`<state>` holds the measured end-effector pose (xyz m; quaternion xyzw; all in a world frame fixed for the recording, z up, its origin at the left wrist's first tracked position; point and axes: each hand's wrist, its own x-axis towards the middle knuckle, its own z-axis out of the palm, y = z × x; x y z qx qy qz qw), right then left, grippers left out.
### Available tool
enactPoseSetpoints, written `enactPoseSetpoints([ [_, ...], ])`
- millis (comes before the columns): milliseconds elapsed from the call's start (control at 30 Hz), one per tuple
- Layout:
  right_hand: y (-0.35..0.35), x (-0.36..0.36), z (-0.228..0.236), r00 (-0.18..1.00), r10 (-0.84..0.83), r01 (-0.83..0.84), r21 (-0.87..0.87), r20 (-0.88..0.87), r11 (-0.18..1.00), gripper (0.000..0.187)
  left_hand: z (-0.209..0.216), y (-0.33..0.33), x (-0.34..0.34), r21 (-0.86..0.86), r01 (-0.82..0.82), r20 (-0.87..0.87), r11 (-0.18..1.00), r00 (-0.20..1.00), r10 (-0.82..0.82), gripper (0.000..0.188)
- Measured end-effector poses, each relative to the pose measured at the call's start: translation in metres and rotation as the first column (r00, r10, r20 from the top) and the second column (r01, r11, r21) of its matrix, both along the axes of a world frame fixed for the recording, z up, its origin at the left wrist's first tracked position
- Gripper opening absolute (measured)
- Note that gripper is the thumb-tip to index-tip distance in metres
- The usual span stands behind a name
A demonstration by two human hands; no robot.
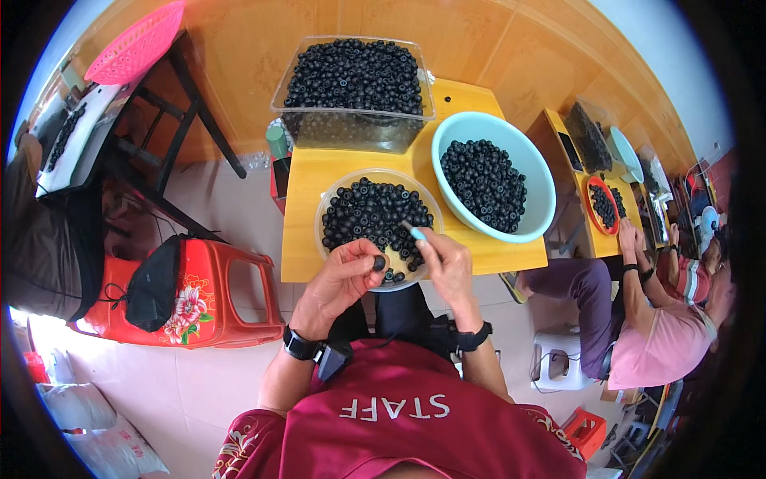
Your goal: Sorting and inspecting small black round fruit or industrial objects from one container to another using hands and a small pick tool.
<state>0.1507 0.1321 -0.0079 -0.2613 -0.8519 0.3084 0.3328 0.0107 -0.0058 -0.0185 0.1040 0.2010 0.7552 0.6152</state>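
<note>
My left hand point(347, 275) pinches one small black round part point(379, 263) between thumb and fingertips, above the near edge of a shallow clear bowl. My right hand point(448, 267), just right of it, is closed round a small tool point(416, 232) with a light blue part showing; its tip points up and left over the bowl. What kind of tool it is I cannot make out. The clear bowl point(325, 195) holds many similar black parts point(371, 209), several with a round hole, and its near side is partly bare.
Beyond the bowl, a clear bin point(351, 132) heaped with black parts stands on the yellow table point(303, 172). A light blue basin point(542, 195) of black parts sits at right. Red stool point(215, 295) at left; another person point(654, 335) works at a table on the right.
</note>
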Motion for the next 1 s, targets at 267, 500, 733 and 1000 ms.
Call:
enactPoseSetpoints([
  [267,-0.017,0.0,0.026,0.981,0.172,-0.193,-0.404,-0.087,0.894,0.024,-0.004,0.004,0.001,-0.02,-0.011,0.002,1.0,1.0,0.011,0.012],
  [500,-0.032,-0.006,0.034,0.933,0.229,-0.359,-0.677,-0.277,0.643,0.016,-0.001,0.004,0.005,-0.065,-0.01,-0.096,0.998,0.995,0.004,0.012],
  [733,-0.037,-0.005,0.032,0.922,0.185,-0.387,-0.802,-0.34,0.456,0.012,-0.011,-0.002,-0.002,-0.012,0.15,-0.081,0.989,0.985,-0.15,0.017],
  [1000,-0.036,0.005,0.014,0.961,0.229,-0.275,-0.608,-0.155,0.744,0.019,-0.015,0.006,0.008,-0.13,0.11,-0.174,0.985,0.976,-0.132,0.019],
])
